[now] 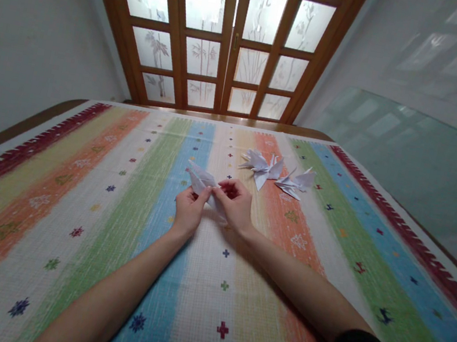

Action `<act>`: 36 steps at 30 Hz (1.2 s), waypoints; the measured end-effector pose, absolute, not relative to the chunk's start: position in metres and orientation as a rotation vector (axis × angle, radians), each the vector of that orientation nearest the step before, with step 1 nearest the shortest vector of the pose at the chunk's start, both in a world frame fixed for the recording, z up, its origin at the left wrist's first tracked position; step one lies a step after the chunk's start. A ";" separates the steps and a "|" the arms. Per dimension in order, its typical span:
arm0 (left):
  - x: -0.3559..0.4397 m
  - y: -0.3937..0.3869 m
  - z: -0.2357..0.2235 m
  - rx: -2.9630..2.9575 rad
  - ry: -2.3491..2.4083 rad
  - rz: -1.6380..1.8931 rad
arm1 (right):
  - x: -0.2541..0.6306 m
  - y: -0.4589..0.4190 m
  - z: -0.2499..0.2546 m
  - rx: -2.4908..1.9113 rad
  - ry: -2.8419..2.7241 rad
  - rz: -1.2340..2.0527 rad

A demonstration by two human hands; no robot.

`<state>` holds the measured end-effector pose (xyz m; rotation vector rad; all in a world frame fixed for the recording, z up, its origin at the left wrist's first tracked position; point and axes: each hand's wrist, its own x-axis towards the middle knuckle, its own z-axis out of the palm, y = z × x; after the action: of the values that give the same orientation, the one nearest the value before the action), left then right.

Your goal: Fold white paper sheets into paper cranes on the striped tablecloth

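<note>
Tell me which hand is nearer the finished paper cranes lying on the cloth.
Right. The right hand sits just below-left of the finished paper cranes; the left hand is farther left, both pinching the white paper piece.

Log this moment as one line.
left hand: pinching folded white paper | right hand: pinching same paper | finished paper cranes: on striped tablecloth, beyond hands

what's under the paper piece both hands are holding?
The striped tablecloth lies beneath the folded white paper, pinched by the left hand and right hand. The cloth right below it, and the paper's lower edge, are hidden by the fingers.
</note>
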<state>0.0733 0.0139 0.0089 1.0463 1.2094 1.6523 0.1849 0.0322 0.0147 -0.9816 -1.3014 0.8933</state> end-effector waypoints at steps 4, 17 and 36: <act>0.068 0.018 0.008 1.023 1.233 1.618 | 0.187 0.037 0.015 -0.972 -1.303 1.026; 0.057 0.022 0.010 1.001 1.145 1.706 | 0.188 0.030 0.012 -0.786 -1.318 1.491; 0.048 0.024 0.003 1.125 0.932 1.523 | 0.201 0.045 0.008 -0.803 -1.418 1.314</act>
<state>0.0477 0.0242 0.0025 1.1248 0.9316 1.5230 0.2006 0.0450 0.0085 -0.8033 -1.4184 1.3136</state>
